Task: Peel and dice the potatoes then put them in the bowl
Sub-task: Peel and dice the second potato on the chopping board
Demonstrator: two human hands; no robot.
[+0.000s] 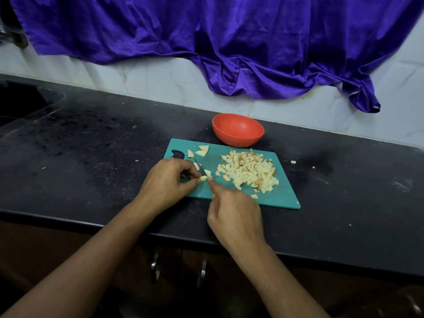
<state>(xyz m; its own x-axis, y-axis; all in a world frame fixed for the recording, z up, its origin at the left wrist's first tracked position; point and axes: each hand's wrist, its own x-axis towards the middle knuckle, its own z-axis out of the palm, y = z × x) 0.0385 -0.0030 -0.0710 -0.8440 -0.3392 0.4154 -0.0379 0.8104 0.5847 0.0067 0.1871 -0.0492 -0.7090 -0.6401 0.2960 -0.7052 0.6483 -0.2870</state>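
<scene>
Teal cutting board [282,193], orange-red bowl [238,130], seemingly speckled black counter [91,157], purple cloth [229,42].

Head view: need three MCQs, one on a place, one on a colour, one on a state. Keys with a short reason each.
1. Where does the bowl stand relative to the cutting board?
A. on top of it
B. on the counter, just beyond its far edge
C. to its left, by the sink

2. What colour is the cutting board?
A. teal
B. white
C. wood brown

3. What is in the bowl?
A. diced potato
B. water
C. nothing visible

Answers:
1 B: the bowl sits on the black counter at the board's far edge, not on the board.
2 A: the board's bare surface is teal.
3 C: the bowl's inside shows bare orange-red, while the diced potato lies heaped on the board.
</scene>
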